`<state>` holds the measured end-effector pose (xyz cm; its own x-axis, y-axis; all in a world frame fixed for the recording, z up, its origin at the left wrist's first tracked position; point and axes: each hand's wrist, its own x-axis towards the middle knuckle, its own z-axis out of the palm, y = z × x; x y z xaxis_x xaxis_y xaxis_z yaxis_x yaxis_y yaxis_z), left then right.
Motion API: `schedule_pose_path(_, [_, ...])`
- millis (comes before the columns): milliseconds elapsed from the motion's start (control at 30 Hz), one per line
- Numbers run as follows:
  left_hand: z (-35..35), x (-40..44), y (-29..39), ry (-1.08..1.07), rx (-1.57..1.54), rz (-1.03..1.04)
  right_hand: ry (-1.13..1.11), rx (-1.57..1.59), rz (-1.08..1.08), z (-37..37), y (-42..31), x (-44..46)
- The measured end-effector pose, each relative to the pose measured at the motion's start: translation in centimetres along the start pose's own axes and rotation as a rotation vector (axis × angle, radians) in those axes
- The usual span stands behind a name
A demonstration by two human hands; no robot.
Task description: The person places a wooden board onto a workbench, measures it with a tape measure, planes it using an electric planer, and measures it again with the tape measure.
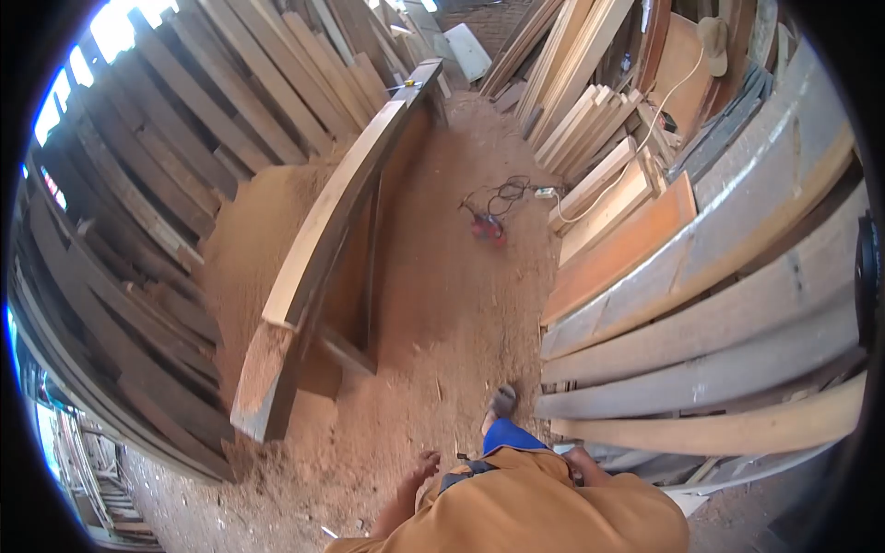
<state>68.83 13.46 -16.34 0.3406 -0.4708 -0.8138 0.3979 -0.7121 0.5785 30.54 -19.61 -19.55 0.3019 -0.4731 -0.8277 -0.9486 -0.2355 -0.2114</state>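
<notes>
My left hand [427, 464] hangs at my side near the bottom of the view, its fingers loosely bent and small in the picture; nothing can be made out in it. On the other side of my body, my right hand [579, 463] is partly hidden against my brown shirt. Ahead to the left stands a long narrow wooden bench [261, 392] with a pale plank [341, 203] lying along its top. A small yellow and dark tool [408, 84] rests near the bench's far end. Neither hand touches the bench.
A red power tool [489, 230] with a dark cable lies on the dusty floor ahead, near a white socket block [546, 193]. Boards [701, 350] are stacked along the right, and upright planks [166, 184] line the left. A sawdust heap [253, 230] lies behind the bench.
</notes>
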Motion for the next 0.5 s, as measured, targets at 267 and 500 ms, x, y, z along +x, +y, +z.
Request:
schedule_pose_path(267, [-6.8, 4.0, 14.8, 0.312, -0.024, 0.036, 0.244, -0.121, -0.455, -22.2, -19.1, 13.5])
schedule_pose_path(500, [-14.9, 5.4, 28.2, 1.137, 0.555, 0.111, 0.37, 0.134, -0.609, -37.2, -40.3, 20.1])
